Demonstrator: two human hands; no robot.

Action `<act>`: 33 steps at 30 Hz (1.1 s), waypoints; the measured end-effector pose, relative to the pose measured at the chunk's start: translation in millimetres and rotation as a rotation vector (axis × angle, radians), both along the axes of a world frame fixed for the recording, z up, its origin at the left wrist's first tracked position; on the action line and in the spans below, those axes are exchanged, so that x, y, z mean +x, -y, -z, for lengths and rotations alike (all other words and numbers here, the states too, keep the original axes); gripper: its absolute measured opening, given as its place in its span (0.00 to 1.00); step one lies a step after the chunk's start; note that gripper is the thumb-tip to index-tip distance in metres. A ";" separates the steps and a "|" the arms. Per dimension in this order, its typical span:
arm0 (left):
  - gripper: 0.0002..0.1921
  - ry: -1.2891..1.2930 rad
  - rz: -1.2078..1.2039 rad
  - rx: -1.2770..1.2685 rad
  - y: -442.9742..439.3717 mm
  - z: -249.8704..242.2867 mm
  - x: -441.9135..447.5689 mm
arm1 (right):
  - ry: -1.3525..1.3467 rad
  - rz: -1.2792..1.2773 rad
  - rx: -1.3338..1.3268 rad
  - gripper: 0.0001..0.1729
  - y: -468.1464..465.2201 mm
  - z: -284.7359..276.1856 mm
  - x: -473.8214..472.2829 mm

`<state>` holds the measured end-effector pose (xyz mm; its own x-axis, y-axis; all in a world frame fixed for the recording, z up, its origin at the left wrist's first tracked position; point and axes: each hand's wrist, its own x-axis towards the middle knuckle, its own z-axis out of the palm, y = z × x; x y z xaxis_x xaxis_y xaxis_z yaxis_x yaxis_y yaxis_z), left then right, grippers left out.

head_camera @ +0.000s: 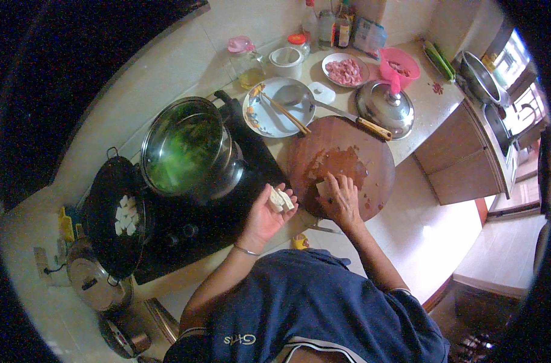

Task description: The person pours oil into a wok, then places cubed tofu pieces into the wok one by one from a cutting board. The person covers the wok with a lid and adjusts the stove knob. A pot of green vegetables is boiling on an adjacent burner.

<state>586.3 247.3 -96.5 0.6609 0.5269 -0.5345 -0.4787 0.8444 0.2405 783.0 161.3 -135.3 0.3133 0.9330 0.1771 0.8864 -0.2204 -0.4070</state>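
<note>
White pieces that look like tofu (pixel 281 200) rest on the upturned palm of my left hand (pixel 264 218), its fingers curled up around them. This hand is between the stove and the round wooden cutting board (pixel 375 159). Over the board's near left part, my right hand (pixel 343 199) reaches down with its thumb and fingers at a pale block (pixel 323 188). The fingers partly hide the block. Wet patches and small crumbs mark the board. To the left, several white pieces (pixel 127 215) lie in a black wok (pixel 107 245).
A steel pot (pixel 232 168) with green contents stands on the black stove (pixel 198 245). Behind the board are a plate (pixel 257 122) with chopsticks (pixel 287 114) and a ladle (pixel 339 111), a steel lid (pixel 380 111), a plate of raw meat (pixel 344 71) and a pink bowl (pixel 400 68).
</note>
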 end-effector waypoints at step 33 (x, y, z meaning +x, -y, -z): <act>0.18 0.070 0.013 0.042 13.2 26.7 -0.9 | 0.022 -0.067 -0.046 0.31 -22.4 13.8 1.0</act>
